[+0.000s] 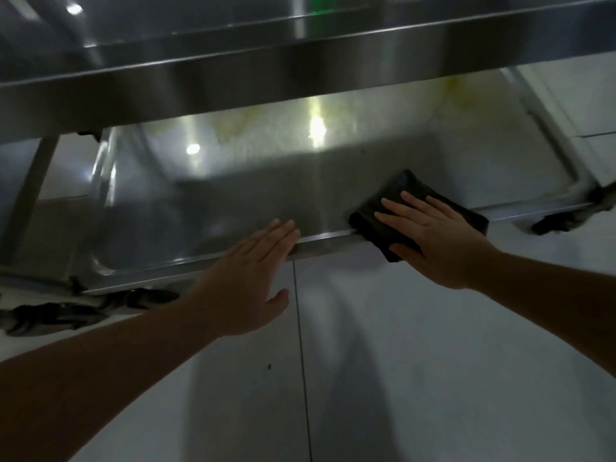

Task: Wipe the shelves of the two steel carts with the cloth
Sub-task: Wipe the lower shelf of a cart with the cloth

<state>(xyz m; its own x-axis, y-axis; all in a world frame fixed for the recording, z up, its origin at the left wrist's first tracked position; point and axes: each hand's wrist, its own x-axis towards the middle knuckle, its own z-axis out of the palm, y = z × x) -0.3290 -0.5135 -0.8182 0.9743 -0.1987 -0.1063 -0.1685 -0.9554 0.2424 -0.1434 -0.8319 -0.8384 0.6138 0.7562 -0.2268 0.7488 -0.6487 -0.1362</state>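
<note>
Right now my right hand lies flat on the dark folded cloth, fingers straight and spread, pressing it down rather than gripping it. The cloth sits at the near rim of the lower shelf, at about four o'clock on that shelf, and its near corner hangs past the edge over the floor. My left hand is open too, fingers straight, the tips touching the rim at about six o'clock, holding nothing.

The main risk, as I judge it, is the cloth slipping off that rim. Nothing pinches it, so if I drag toward myself or ease my palm, the overhanging corner could pull the rest down to the floor.

The upper shelf juts out close above. Reaching deep toward twelve o'clock, where yellowish marks show on the steel, I might knock my forearm or head on its edge.

The cart stands on casters. A hard push could roll it away, since my left hand only rests there and does not hold it.

The light is dim and glare patches hide parts of the steel, so I may miss streaks.
</note>
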